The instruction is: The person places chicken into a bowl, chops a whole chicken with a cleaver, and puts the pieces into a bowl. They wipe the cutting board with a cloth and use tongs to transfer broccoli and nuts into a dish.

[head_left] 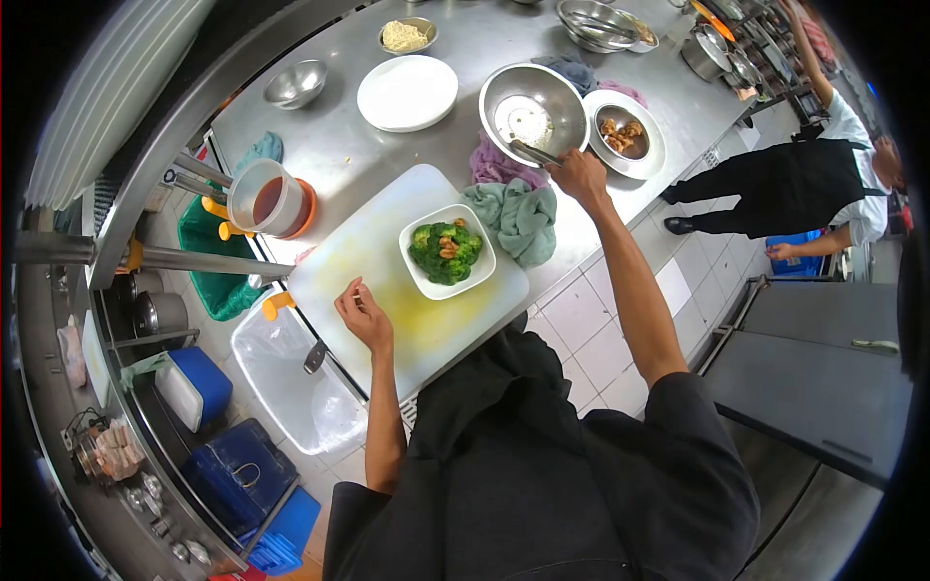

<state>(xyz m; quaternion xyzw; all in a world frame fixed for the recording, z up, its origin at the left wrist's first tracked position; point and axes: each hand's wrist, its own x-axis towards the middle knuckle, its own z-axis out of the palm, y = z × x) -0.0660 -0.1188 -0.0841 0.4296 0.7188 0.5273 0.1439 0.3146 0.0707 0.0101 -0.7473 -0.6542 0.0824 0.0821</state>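
My right hand (579, 177) grips dark tongs (535, 152), whose tips reach into a large steel bowl (499, 92) with some residue inside. Over the left part of the cutting board (325, 257) hovers my left hand (362, 312), fingers loosely curled and apart, holding nothing. Between the hands, a white square bowl (489, 261) on the board holds broccoli (443, 261) topped with small brown pieces. Right of the steel bowl, a smaller metal bowl (603, 118) of brown pieces rests on a white plate (655, 160). A green cloth (528, 223) lies beside the board.
A white plate stack (407, 94), an empty metal bowl (295, 85) and a noodle bowl (407, 37) stand farther back. A plastic tub (271, 200) is left. Another person (794, 184) stands at the right, apart from my hands. A lined bin (291, 368) is below left.
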